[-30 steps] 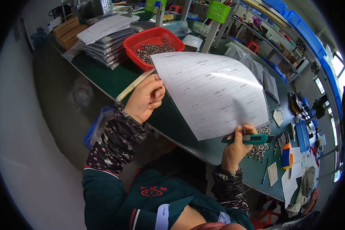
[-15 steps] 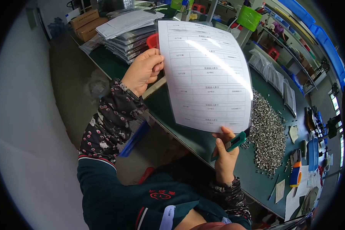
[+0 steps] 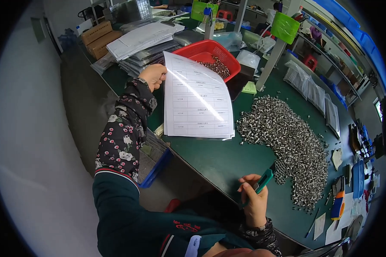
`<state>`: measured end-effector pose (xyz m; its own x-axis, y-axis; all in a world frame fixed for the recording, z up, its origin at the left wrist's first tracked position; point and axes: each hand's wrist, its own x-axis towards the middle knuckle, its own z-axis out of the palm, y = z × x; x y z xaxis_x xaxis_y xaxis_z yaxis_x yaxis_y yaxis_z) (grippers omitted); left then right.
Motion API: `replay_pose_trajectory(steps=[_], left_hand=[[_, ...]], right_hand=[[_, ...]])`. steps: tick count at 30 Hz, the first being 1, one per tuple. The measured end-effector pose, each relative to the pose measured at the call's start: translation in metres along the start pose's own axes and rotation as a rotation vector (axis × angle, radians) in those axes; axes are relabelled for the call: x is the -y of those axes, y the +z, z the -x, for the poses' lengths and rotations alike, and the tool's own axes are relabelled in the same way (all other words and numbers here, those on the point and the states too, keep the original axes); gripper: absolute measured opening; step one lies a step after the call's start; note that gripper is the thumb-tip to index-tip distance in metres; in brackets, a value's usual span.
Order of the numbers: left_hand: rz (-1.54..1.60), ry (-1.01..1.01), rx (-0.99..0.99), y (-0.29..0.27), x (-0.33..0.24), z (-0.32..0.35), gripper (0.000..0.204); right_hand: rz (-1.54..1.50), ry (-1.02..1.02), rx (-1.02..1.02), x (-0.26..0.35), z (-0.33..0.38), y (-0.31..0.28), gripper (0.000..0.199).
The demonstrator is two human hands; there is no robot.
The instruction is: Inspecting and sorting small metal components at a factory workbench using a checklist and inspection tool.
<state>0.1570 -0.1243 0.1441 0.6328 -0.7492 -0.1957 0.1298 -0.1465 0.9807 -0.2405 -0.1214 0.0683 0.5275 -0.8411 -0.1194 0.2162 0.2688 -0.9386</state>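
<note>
My left hand (image 3: 152,76) is closed on the left edge of a glossy printed sheet (image 3: 199,105), near its upper corner, with the fingers curled and the thumb against them. The sheet hangs over the left part of the green table (image 3: 206,160); I cannot tell whether its lower edge touches the top. My right hand (image 3: 256,202), nearer to me at the table's near edge, is wrapped around a green cutter (image 3: 265,180), well apart from the sheet. To the right of the sheet spreads a big pile of small metal parts (image 3: 302,143). Just beyond the sheet is a red basket (image 3: 188,52), partly hidden by it, with more small parts inside. Farther left lie a stack of papers (image 3: 143,38) and two cardboard boxes (image 3: 99,38). At the near right is a pen (image 3: 312,223).
</note>
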Motion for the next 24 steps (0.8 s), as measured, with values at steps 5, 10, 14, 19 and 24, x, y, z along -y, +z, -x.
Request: replay_pose_trajectory(steps=[5, 10, 14, 19, 24], left_hand=[[-0.003, -0.061, -0.098, 0.002, 0.008, -0.022, 0.003], [-0.055, -0.042, -0.205, -0.006, 0.012, -0.044, 0.005], [-0.124, -0.077, -0.202, -0.016, 0.01, -0.053, 0.007], [-0.161, -0.084, -0.252, -0.019, 0.017, -0.047, 0.004], [-0.124, -0.096, -0.223, -0.021, 0.026, -0.039, 0.006]], right_hand=[[-0.017, 0.086, -0.019, 0.0, 0.0, -0.005, 0.013], [-0.003, 0.126, -0.053, 0.002, 0.001, -0.007, 0.012], [-0.03, 0.131, 0.004, 0.004, 0.002, -0.007, 0.012], [0.005, 0.172, -0.057, 0.005, 0.004, -0.004, 0.012], [-0.036, 0.216, 0.032, 0.003, 0.006, -0.003, 0.01]])
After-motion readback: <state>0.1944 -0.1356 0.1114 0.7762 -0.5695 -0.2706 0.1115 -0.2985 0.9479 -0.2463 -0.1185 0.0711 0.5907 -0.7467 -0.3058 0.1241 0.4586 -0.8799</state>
